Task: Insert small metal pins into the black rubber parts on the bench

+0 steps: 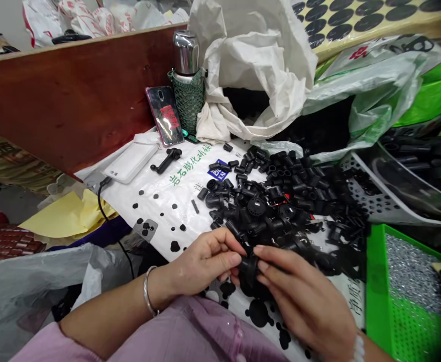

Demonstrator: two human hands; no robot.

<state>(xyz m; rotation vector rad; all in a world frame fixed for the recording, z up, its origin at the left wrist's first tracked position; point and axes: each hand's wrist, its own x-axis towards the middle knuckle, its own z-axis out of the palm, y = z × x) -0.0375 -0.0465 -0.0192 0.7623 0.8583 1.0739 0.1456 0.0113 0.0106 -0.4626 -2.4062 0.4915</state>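
Close to my body, my left hand (205, 260) and my right hand (299, 281) meet around a black plastic part (248, 269). My left thumb and fingers pinch one side of it. The fingers of my right hand press against its other side, covering much of it, so its exact kind does not show. Just beyond my hands lies a heap of black plastic parts (258, 206), with short tubes and round caps among them. A small ribbed black piece (195, 206) rests apart from the heap on the left.
A green tray (376, 291) of small shiny metal pieces stands at the right. Behind the heap sit an open white bag (258, 125), a flask (186, 75) and a phone (163, 115). A white power bank (130, 161) with a black cable lies left.
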